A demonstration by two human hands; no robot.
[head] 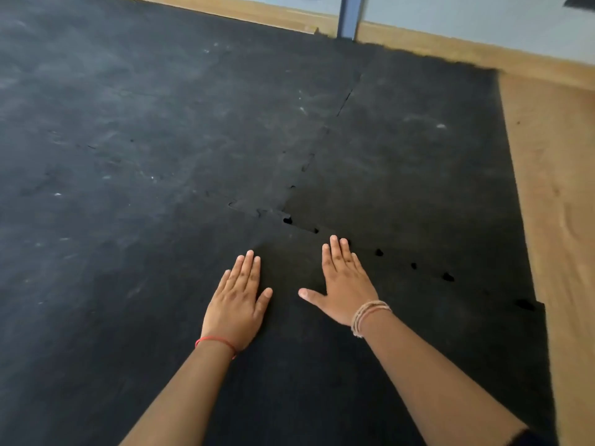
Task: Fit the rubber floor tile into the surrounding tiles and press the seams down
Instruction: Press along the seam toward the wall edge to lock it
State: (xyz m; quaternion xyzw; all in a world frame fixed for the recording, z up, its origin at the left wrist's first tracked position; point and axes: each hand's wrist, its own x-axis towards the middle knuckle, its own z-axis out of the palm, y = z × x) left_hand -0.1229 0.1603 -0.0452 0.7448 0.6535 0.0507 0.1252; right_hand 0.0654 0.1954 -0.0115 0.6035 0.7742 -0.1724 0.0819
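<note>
A black rubber floor tile (322, 365) lies under both my palms, among other black interlocking tiles (402, 175). Its far seam (380, 252) runs from centre toward the right, with small dark gaps between the puzzle teeth. Another seam (309, 165) runs away from me toward the wall. My left hand (236, 304) lies flat with fingers together, a red thread on the wrist. Flat on the tile too, my right hand (343, 281) has its fingertips at the far seam and its thumb spread; beaded bracelets circle its wrist.
Bare wooden floor (553, 204) borders the tiles on the right and along the back. A grey metal post (349, 16) stands at the far edge in front of a pale wall. Dusty black tiles (112, 140) spread to the left.
</note>
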